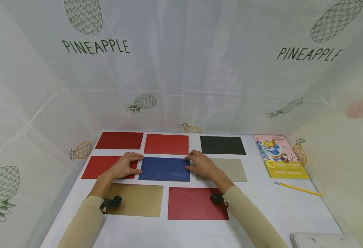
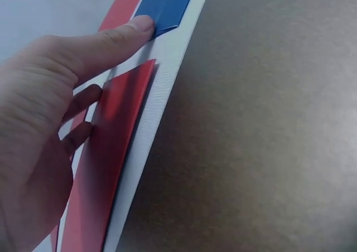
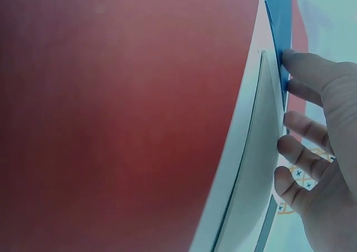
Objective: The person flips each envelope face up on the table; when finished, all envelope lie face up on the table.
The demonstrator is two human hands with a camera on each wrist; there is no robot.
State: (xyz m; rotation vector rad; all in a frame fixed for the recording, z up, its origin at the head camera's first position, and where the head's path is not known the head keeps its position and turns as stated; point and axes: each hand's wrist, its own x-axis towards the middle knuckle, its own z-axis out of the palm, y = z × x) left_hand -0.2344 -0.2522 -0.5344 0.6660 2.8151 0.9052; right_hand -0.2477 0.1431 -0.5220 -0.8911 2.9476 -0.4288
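A blue rectangular sheet (image 1: 164, 168) lies flat in the middle of the white table. My left hand (image 1: 123, 167) touches its left edge with thumb and fingertips, above a red sheet (image 1: 96, 167). At the opposite edge, the thumb and fingertips of my right hand (image 1: 202, 165) touch the blue sheet, with a beige sheet (image 1: 231, 169) partly beneath that hand. In the left wrist view, the thumb rests at a corner of the blue sheet (image 2: 167, 6). The right wrist view has the thumb and index finger against the blue sheet (image 3: 280, 18), the other fingers loosely bent.
Behind lie a dark red sheet (image 1: 119, 140), a bright red sheet (image 1: 166, 144) and a black sheet (image 1: 223, 145). A gold sheet (image 1: 141, 199) and a red sheet (image 1: 193, 203) lie in front. To the right are a book (image 1: 282, 156), a yellow pencil (image 1: 299, 188) and a pale case (image 1: 324, 241).
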